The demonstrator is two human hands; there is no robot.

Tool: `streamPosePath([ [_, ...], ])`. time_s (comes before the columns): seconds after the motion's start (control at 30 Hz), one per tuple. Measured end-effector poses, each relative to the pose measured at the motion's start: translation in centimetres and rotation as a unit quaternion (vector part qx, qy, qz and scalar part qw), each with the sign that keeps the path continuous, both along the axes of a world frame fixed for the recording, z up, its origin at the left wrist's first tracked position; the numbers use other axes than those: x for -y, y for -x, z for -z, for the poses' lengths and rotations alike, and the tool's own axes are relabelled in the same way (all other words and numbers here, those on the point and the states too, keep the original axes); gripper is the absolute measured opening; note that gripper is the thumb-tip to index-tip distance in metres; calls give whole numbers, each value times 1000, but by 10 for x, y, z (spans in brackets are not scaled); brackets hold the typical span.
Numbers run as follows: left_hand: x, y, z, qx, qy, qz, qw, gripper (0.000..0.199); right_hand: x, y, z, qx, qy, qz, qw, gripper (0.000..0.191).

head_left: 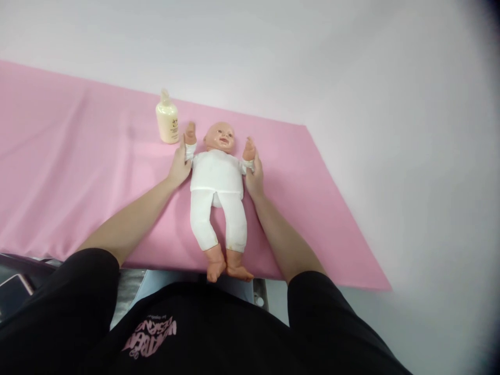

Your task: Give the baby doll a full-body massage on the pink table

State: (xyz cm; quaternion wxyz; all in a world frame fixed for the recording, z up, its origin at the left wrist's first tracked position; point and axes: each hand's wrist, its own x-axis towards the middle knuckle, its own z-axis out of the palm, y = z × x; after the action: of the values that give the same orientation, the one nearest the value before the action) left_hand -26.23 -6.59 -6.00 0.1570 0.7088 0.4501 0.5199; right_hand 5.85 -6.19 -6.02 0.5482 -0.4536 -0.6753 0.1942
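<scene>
A baby doll (217,173) in a white top and white trousers lies on its back, head away from me and bare feet at the near edge. My left hand (180,165) is closed around the doll's forearm on the left side, at the white cuff. On the other side my right hand (255,176) grips the opposite forearm near its cuff. Both of the doll's hands point up past my fingers, which are partly hidden behind its arms. Just beyond my left hand stands a cream-coloured pump bottle (167,121), upright and untouched.
Pink sheeting (304,208) covers the table, wrinkled on the left. A pale wall (390,130) rises behind and to the right. At the lower left lies a phone-like dark object (14,296), below the table's near edge.
</scene>
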Motion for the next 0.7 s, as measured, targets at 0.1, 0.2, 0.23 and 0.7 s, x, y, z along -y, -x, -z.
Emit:
streamPosePath([
  [0.1, 6, -6, -5, -54, 7, -19, 998, 74, 3, 3, -3, 18, -10, -14, 1000, 49],
  [0.2, 12, -10, -10, -112, 22, -28, 993, 69, 5, 5, -6, 27, -18, -27, 999, 46],
  [0.23, 13, -12, -12, -123, 28, -30, 992, 69, 5, 6, -7, 30, -18, -30, 999, 45],
  [0.7, -8, 4, -1, 248, 93, -65, 962, 76, -38, -17, 32, -177, 10, 69, 982, 95],
])
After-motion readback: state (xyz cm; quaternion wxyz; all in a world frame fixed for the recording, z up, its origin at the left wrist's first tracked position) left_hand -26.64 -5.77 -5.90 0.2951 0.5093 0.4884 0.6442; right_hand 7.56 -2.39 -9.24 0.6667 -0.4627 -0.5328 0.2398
